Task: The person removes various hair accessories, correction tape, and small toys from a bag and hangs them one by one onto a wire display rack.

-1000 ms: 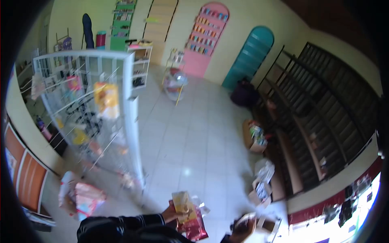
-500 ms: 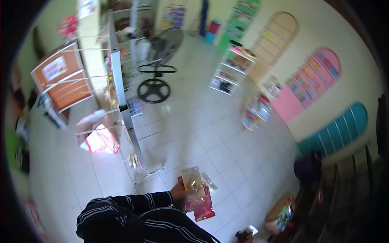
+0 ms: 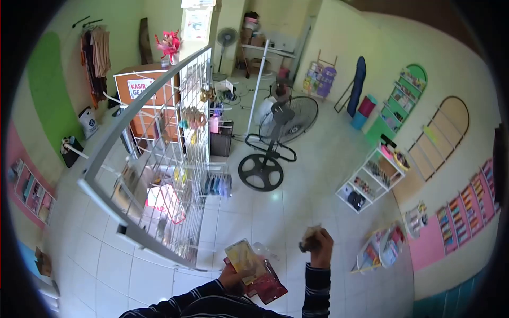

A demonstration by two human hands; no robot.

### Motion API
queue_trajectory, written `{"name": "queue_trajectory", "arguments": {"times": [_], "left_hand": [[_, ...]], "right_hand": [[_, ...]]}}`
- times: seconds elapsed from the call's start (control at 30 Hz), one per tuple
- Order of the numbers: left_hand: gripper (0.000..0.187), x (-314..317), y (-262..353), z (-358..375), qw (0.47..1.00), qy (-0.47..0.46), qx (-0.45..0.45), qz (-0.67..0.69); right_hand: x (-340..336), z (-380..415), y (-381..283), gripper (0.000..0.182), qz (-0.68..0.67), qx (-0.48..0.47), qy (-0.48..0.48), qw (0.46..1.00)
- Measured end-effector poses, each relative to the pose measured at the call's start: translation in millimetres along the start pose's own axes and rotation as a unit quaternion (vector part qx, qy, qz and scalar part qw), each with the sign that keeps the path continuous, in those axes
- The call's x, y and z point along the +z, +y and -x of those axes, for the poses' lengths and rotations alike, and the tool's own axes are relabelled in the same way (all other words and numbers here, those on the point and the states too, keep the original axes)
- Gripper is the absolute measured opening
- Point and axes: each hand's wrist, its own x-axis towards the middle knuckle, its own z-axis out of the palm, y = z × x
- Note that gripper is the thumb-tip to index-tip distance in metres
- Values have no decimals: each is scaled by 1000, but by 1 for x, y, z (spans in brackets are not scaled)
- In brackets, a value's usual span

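My left hand [image 3: 231, 279], at the bottom centre, is closed around several flat packages. On top lies a yellowish package with a clear front [image 3: 245, 256], and red card packages [image 3: 272, 287] show beneath it. Clear plastic [image 3: 266, 251] sticks out behind them. To the right, my right hand [image 3: 321, 252] is raised with its fingers closed on a small dark and beige item [image 3: 310, 237], too blurred to name. The two hands are apart.
A white wire-grid rack [image 3: 185, 159] with hanging goods stands at the left. Ahead are a black floor fan [image 3: 273, 124] and a white shelf unit [image 3: 366, 183]. A low stand with packets [image 3: 382, 249] is at the right, near pink wall racks [image 3: 450, 225].
My view has swung, bringing more of the grid rack and room in. The right hand has risen from the bottom edge with a small item. The left hand keeps its packages.
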Motion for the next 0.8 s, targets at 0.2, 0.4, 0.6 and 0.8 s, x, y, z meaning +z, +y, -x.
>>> {"name": "queue_trajectory", "arguments": {"times": [0.2,0.4,0.6,0.8], "left_hand": [[35,-2,-24,-52,995,91,31,-22],[30,30,1,-109,943,297,151,-5],[30,77,-3,-188,820,518,243,32],[31,123,-8,-229,732,619,272,82]], "right_hand": [[70,-174,-6,14,24,73,-242,967],[166,-375,35,11,-31,104,-392,913],[270,-475,71,11,-46,205,-531,821],[313,-489,97,15,-81,223,-570,787]]}}
